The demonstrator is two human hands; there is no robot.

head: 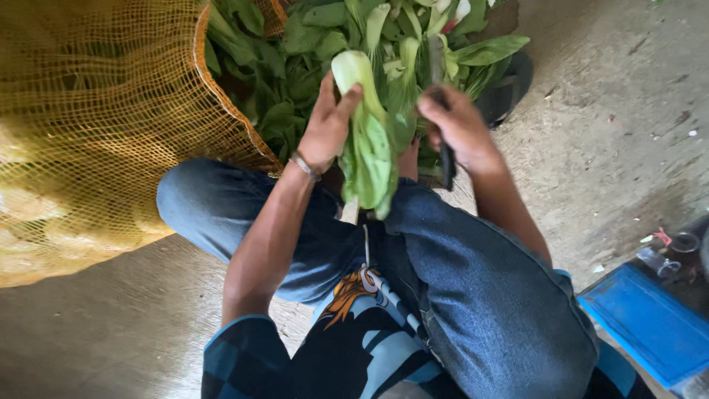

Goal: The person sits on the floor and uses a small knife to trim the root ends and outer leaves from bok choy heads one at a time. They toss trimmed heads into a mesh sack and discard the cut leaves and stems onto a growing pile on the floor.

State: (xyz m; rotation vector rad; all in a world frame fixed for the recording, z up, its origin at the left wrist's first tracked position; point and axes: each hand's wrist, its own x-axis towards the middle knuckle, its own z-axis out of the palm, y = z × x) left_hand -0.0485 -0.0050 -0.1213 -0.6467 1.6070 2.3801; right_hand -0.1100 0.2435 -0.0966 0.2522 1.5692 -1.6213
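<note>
Looked down from head height onto a bare concrete floor (613, 111), grey and stained. Filled the upper left with a bulging orange mesh sack (88, 125), pale rounded lumps showing through its netting. Squatted just beside that sack in blue jeans (473, 295), knees apart. Lay ahead of the knees, at the top centre, a loose pile of leafy greens (295, 66), partly against the sack's edge. Sat at the lower right corner a flat blue lid or board (650, 325), with a small clear cup (657, 262) just above it.

Held up between the knees, in front of the pile: one bok choy head (367, 140), pale stalk end up, green leaves hanging down. Gripped around its stalk by the left hand (327, 125), fingers curled, a thin bracelet (304, 167) at the wrist. Closed tight, just right of the vegetable, the right hand (458, 125) around a dark-handled knife (442, 111), blade pointing up among the leaves.
</note>
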